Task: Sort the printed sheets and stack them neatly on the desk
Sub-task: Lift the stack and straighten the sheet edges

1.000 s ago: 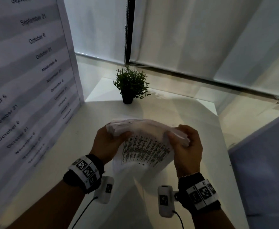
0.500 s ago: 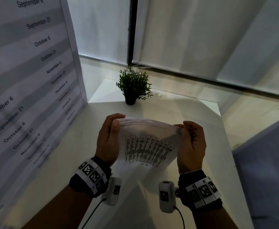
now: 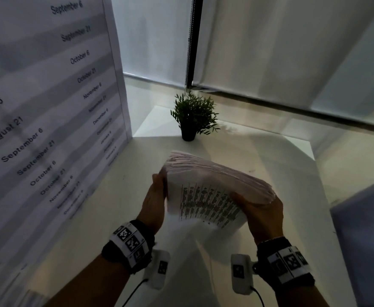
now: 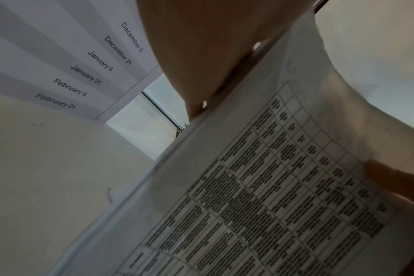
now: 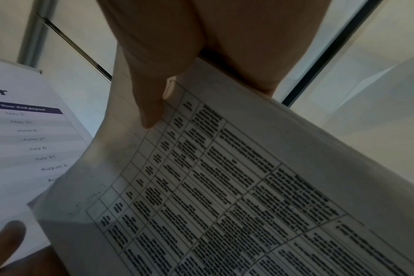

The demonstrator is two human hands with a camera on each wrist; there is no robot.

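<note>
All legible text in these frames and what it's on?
Poster, head view: "September 6", "September 21", "October 6", "October 21", "November 6", "August 21"; lower rows blurred.
Poster, left wrist view: "December 6", "December 21", "January 6", "January 21", "February 6", "February 21".
Poster, right wrist view: "Your 2nd payout", "June 21", "July 21", "August 6"; others faint.
Stack of printed sheets, held by left hand and right hand: table text too blurred to read.

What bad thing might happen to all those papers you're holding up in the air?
The stack of printed sheets is thick, bent and fanned at its top edge, held above the desk only by the left hand and right hand at its two sides. Loose sheets might slip out and scatter. The bend may also crease the pages. If the stack swings forward, it might knock the small potted plant over.
</note>
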